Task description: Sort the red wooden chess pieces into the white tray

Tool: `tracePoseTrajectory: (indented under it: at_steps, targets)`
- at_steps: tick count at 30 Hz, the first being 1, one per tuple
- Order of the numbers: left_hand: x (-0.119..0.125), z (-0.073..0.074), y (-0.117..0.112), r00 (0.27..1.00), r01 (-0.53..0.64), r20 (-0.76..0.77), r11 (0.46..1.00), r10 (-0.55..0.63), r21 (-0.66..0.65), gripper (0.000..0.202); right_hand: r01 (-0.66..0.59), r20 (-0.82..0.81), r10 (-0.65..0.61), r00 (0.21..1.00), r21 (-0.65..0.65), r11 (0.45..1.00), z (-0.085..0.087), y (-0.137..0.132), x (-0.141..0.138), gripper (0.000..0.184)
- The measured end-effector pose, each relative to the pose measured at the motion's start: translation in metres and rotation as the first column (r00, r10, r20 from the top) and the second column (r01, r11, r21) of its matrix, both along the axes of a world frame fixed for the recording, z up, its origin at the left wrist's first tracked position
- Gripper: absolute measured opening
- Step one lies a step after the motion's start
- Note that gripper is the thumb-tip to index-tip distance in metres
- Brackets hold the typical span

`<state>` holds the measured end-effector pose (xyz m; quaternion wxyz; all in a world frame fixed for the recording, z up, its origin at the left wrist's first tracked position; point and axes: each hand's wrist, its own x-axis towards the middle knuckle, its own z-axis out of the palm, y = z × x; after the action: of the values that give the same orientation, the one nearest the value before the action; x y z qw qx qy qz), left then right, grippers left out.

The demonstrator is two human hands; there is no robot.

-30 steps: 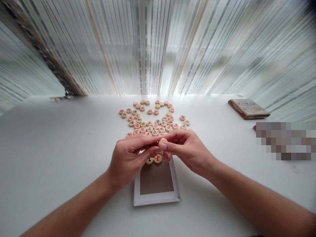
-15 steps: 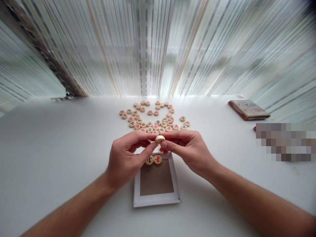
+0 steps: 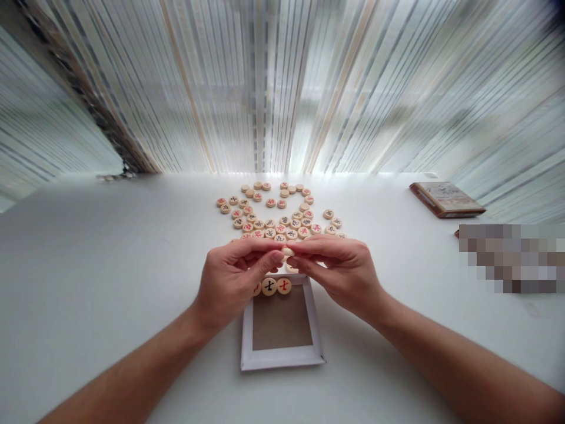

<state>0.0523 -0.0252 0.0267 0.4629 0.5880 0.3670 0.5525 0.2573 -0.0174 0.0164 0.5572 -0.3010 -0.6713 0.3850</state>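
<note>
Between the fingertips of my left hand (image 3: 236,274) and my right hand (image 3: 338,272) is a round wooden Chinese chess piece (image 3: 288,252), pinched by both and seen nearly edge-on. It hangs above the far end of a shallow white box (image 3: 282,358) with a brown bottom. Along the box's far edge lie three pieces in a row: a black-marked one (image 3: 269,287) in the middle, a red-marked one (image 3: 284,286) at the right, and a third at the left, partly covered by my left fingers. Just beyond, another piece (image 3: 292,267) shows partly behind my right fingers.
Many loose pieces (image 3: 281,228) with red or black characters, some blank side up, spread over the white table (image 3: 132,265) beyond my hands. A flat brown-edged box (image 3: 448,199) lies at the far right, near a blurred-out item (image 3: 512,256). A striped string curtain (image 3: 229,88) hangs behind the table.
The held piece has turned from showing its rounded face to nearly edge-on. My hands have shifted slightly right in view, and more of the leftmost piece in the box shows.
</note>
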Motion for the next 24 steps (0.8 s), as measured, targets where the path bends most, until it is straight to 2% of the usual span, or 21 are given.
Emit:
tracePoseTrajectory:
  at_steps: [3,7,13,18,20,24]
  targets:
    - [0.0006,0.0033,0.0023,0.992,0.061,0.123,0.984,-0.041,-0.166,0.014,0.059,0.151,-0.1,0.983,0.254,0.965,0.001,0.0008,0.0016,0.029]
    - [0.0,0.0031,0.0056,0.98,0.088,0.194,0.958,-0.035,-0.272,0.025,0.079,0.23,-0.182,0.956,0.398,0.914,0.0015,0.0009,0.0011,0.021]
    - [-0.0014,0.0002,0.0053,0.976,0.096,0.216,0.953,-0.034,-0.286,0.025,0.114,0.263,-0.236,0.935,0.409,0.906,0.0012,-0.0001,-0.0006,0.02]
    - [-0.0008,0.0044,0.0031,0.979,0.108,0.194,0.957,-0.056,-0.268,0.029,0.071,0.299,-0.208,0.931,0.41,0.909,0.0028,-0.0012,-0.0003,0.022]
    - [-0.0011,0.0054,0.0034,0.987,0.074,0.157,0.966,-0.035,-0.248,0.025,0.052,0.316,-0.195,0.928,0.41,0.911,0.0045,-0.0024,0.0001,0.02]
    - [-0.0047,0.0039,0.0079,0.994,-0.075,0.062,0.983,0.087,-0.169,0.009,0.002,0.388,-0.163,0.907,0.384,0.923,0.0101,-0.0042,0.0015,0.012]
